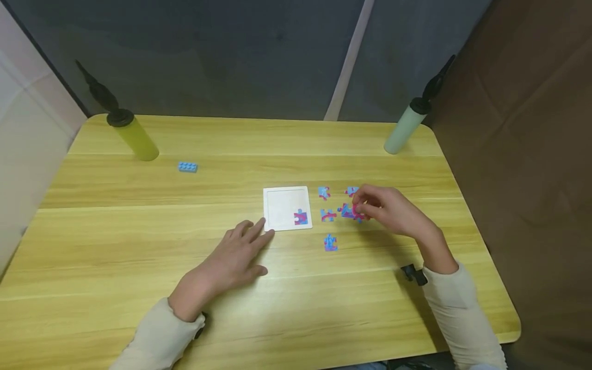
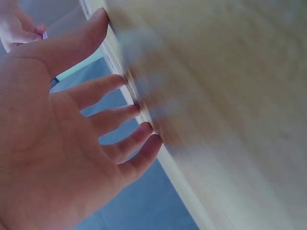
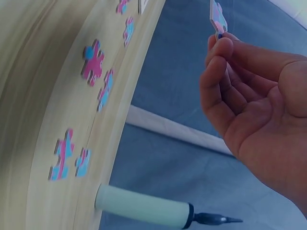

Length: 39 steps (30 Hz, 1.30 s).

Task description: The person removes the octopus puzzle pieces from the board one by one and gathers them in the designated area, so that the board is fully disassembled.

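Note:
A white square puzzle tray [image 1: 265, 208] lies on the table with one pink-and-blue jigsaw piece [image 1: 301, 219] in its lower right corner. My left hand [image 1: 233, 257] rests palm down, its spread fingertips at the tray's lower left corner. To the right of the tray, my right hand [image 1: 393, 210] pinches a jigsaw piece [image 3: 218, 18] between thumb and forefinger, raised off the table. Loose pieces lie near it, among them a blue one [image 1: 330, 242] and a pink one [image 3: 94, 64]. In the head view the held piece overlaps those beneath it.
A small blue toy brick [image 1: 187, 167] sits toward the back left. A yellow-green hand pump [image 1: 137, 137] stands at the back left and a pale green one [image 1: 405, 130] at the back right. By the right sleeve is a black object [image 1: 413, 274].

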### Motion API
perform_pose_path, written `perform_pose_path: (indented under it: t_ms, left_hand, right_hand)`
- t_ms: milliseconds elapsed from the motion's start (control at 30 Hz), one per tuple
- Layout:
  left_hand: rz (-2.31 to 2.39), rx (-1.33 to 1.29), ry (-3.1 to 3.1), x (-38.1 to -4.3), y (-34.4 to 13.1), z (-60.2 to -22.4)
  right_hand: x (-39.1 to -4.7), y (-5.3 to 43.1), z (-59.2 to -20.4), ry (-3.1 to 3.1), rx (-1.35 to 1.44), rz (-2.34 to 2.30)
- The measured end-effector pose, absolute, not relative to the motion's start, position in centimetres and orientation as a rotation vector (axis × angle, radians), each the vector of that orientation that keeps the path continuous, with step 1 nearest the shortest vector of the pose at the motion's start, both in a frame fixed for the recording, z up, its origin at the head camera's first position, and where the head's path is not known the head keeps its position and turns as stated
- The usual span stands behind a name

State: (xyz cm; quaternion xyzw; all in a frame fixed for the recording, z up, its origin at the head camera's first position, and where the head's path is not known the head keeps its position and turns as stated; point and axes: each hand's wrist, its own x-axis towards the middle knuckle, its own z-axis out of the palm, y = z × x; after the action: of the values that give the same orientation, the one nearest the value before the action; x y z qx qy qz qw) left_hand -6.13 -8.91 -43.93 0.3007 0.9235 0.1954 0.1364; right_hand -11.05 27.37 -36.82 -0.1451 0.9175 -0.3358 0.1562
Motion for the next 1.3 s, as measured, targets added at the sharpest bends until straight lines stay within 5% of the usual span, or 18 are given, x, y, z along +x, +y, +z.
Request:
perform_pose_path:
  t_ms: [1300]
  left_hand:
    - [0.568,0.861,2.688,-6.2,-8.8,-44.2]
  right_hand:
    - [-9.7,30.8,-41.8,2.455,-0.41,-0.755]
